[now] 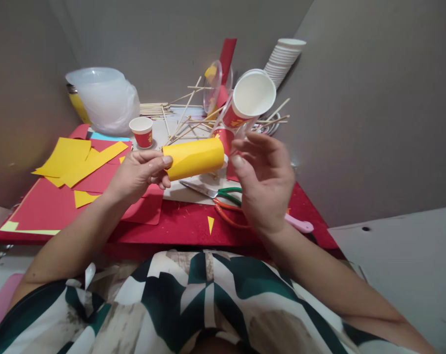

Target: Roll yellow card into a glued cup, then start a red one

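My left hand (139,174) pinches the left end of a yellow paper tube (196,158), thumb on top, and holds it nearly level above the table. My right hand (265,179) is raised just beyond the tube's right end, its fingers loosely curled and apart from the thumb; I see nothing held there. Below the tube lie scissors (226,196) with green and orange handles, partly hidden by my right hand. A small yellow paper scrap (210,225) rests on the red cloth in front.
Red paper sheets (42,204) and cut yellow paper (70,156) cover the left side. Behind stand a small red-and-white paper cup (141,132), a plastic bag (114,105), wooden sticks (182,125), a larger paper cup (254,93) and leaning stacked white cups (284,61). Grey walls enclose the table.
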Demonstrator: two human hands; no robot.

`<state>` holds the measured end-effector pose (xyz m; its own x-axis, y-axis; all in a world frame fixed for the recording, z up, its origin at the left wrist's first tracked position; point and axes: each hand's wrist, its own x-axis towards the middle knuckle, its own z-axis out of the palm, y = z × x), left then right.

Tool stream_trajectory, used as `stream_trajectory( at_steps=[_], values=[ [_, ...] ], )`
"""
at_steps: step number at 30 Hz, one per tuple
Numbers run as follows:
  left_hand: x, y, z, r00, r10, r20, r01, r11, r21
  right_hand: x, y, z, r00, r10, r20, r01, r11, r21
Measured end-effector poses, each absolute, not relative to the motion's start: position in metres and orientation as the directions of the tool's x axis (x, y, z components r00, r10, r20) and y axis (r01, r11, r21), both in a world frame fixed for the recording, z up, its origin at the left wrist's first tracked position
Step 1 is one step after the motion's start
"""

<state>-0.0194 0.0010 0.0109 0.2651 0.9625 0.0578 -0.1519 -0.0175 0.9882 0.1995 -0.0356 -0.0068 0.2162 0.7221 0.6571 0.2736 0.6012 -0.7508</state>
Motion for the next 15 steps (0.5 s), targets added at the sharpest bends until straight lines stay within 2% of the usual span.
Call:
stream_trajectory(
  at_steps=[2, 3, 5, 7, 10, 15],
  values=[
    [-0.019, 0.001, 0.009, 0.271, 0.961, 0.047, -0.145, -0.008, 0.989, 0.203, -0.04, 0.001, 0.006, 0.582, 0.813, 0.484, 0.71, -0.511],
    [-0.019, 0.001, 0.007, 0.28, 0.959, 0.043, -0.14, -0.004, 0.99, 0.202, -0.041, 0.005, -0.135, 0.526, 0.84, 0.54, 0.75, -0.382],
    [-0.019, 0.001, 0.006, 0.296, 0.954, 0.039, -0.13, -0.001, 0.992, 0.198, -0.039, 0.013, -0.365, 0.449, 0.816, 0.592, 0.788, -0.169],
    [-0.019, 0.0, 0.006, 0.314, 0.948, 0.045, -0.129, -0.004, 0.992, 0.191, -0.034, 0.019, -0.48, 0.424, 0.768, 0.628, 0.777, -0.037],
    [-0.02, -0.003, 0.008, 0.347, 0.935, 0.07, -0.116, -0.031, 0.993, 0.182, -0.025, 0.022, -0.538, 0.444, 0.717, 0.672, 0.739, 0.047],
    [-0.021, -0.008, 0.014, 0.401, 0.912, 0.086, -0.064, -0.066, 0.996, 0.179, -0.02, 0.024, -0.567, 0.469, 0.677, 0.67, 0.741, 0.049]
  ],
)
